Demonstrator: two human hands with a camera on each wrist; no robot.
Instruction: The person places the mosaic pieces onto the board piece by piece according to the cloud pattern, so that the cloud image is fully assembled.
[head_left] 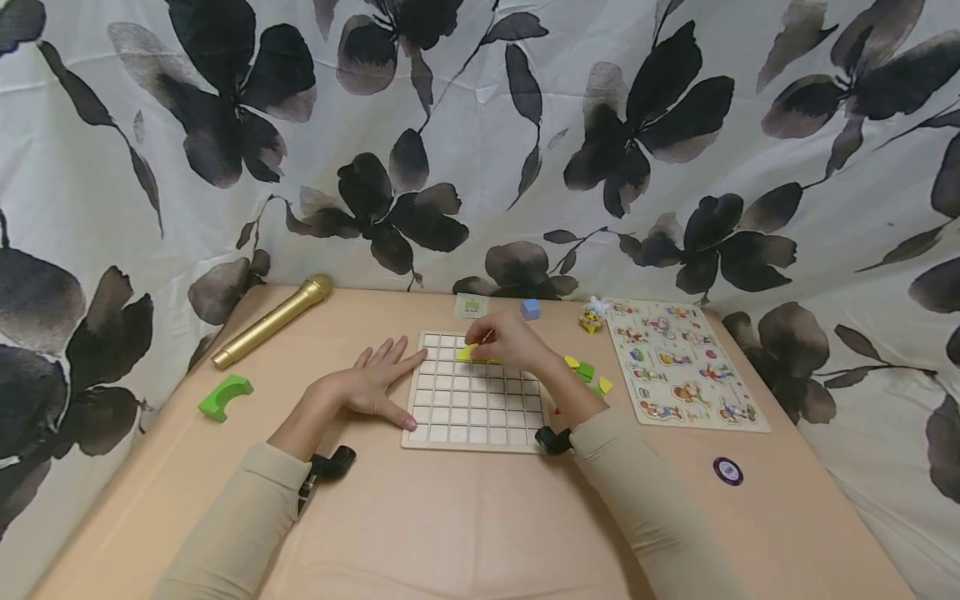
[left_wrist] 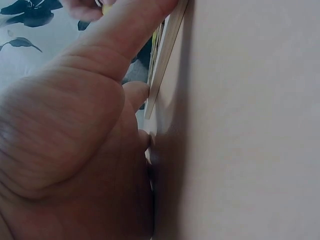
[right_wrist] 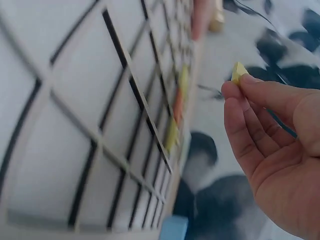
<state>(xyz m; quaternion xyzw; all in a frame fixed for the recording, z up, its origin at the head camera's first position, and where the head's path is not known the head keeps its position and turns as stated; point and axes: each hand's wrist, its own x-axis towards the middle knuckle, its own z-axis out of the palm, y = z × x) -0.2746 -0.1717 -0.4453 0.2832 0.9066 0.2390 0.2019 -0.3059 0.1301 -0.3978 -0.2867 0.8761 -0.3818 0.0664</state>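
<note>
A pale board (head_left: pixel 468 435) with a raised grid of square cells lies in the middle of the table. My right hand (head_left: pixel 506 340) is over its far part and pinches a small yellow triangular piece (right_wrist: pixel 238 73) between thumb and fingertips, held off the board. Below it, yellow (head_left: pixel 465 353) and orange (right_wrist: pixel 177 105) pieces lie in cells of a far row. My left hand (head_left: pixel 371 383) rests at the board's left edge with fingers spread, thumb and index fingertip touching the rim. The left wrist view shows its palm close to the wooden edge (left_wrist: pixel 167 55).
Right of the board lie loose yellow and green pieces (head_left: pixel 585 372), a picture puzzle board (head_left: pixel 693 367) and a dark round disc (head_left: pixel 728 471). Behind are a patterned card (head_left: pixel 471 306), a blue block (head_left: pixel 531 309) and a small figure (head_left: pixel 591 318). Leftward: gold microphone (head_left: pixel 273 321), green arch block (head_left: pixel 217 400).
</note>
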